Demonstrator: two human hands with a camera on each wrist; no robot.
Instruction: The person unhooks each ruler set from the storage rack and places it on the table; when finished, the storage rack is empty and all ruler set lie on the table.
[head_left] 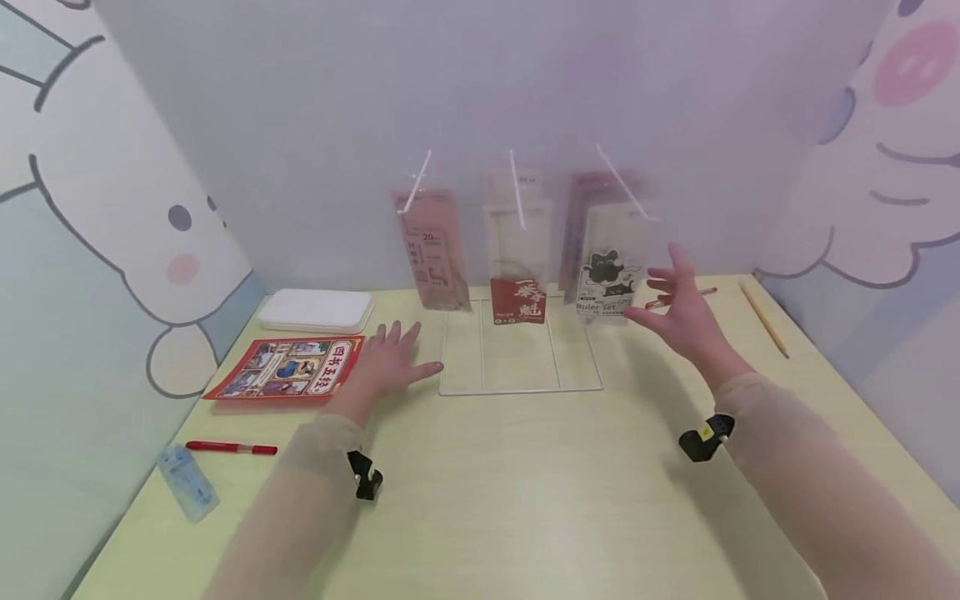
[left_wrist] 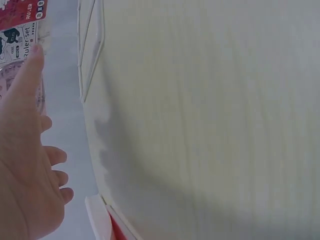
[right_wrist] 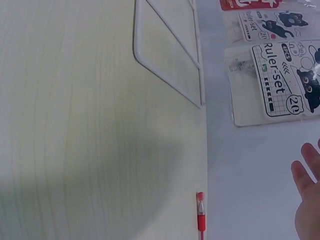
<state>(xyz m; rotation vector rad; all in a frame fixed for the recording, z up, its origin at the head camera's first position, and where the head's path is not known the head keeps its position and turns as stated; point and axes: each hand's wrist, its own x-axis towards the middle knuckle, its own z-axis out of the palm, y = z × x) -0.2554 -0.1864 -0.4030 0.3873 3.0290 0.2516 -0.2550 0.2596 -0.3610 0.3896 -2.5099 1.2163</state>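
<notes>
My left hand (head_left: 390, 360) lies flat and open on the pale yellow table (head_left: 525, 483), between a red booklet (head_left: 288, 367) and the white wire rack base (head_left: 517, 350). My right hand (head_left: 678, 307) is raised above the table with fingers spread, close to the right-hand hanging ruler-set pack (head_left: 609, 271) with black cat print, holding nothing. That pack (right_wrist: 280, 80) shows in the right wrist view, with my fingertips (right_wrist: 307, 200) at the lower right. Three packs hang from white hooks: pink (head_left: 433, 250), middle with red label (head_left: 517, 287), and the ruler set.
A white flat box (head_left: 317, 310) sits behind the booklet. A red pen (head_left: 231, 448) and a clear blue case (head_left: 187, 482) lie at the left front. Another red pen (head_left: 686, 296) and a wooden pencil (head_left: 763, 319) lie at the right rear. Walls enclose three sides.
</notes>
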